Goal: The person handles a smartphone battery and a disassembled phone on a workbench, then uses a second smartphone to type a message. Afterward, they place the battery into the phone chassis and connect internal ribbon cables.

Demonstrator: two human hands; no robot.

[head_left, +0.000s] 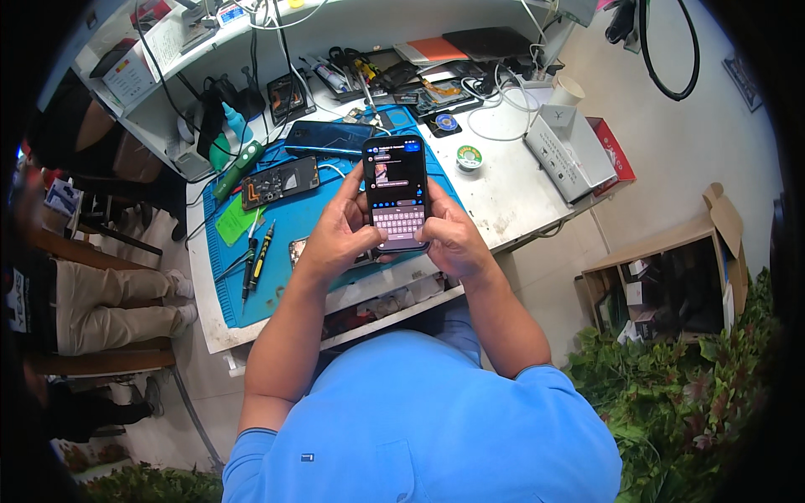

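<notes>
Left hand [342, 233] has its fingers curled round the left edge of a black phone [397, 178], thumb bent over the lower left of the lit keyboard; right hand [454, 236] mirrors it on the right edge. So the phone is cradled between both hands, above the near part of the blue mat [289, 216]. Can't tell if either thumb is actually pressing. Step in hand looks like typing in the open chat; the next keypress calls for a steady cradle and one free thumb. Left of the phone: an opened phone [283, 182], with a dark blue phone [329, 137] just beyond and a yellow-and-black screwdriver [262, 254] nearer. A green-labelled spool [470, 157] sits right on the white bench [509, 199], a white box [570, 157] farther right.
</notes>
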